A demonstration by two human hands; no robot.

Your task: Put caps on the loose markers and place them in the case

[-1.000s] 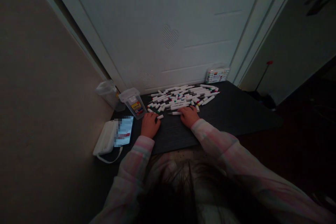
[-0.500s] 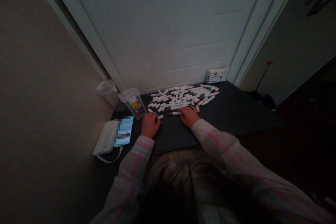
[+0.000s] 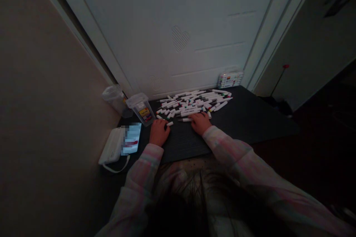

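My left hand rests low at the near left of the pile, its fingers curled around a white marker cap. A short distance to the right, my right hand is closed on a white marker, whose grey end points left toward the cap. Cap and marker are apart. Just beyond both hands lies a heap of white markers and loose caps with coloured ends. My fingers hide part of the held marker.
Two clear plastic containers, one labelled and one behind it, stand at the left. A lit phone lies beside a white device with a cable. A clear case of markers stands against the white door, behind the black table.
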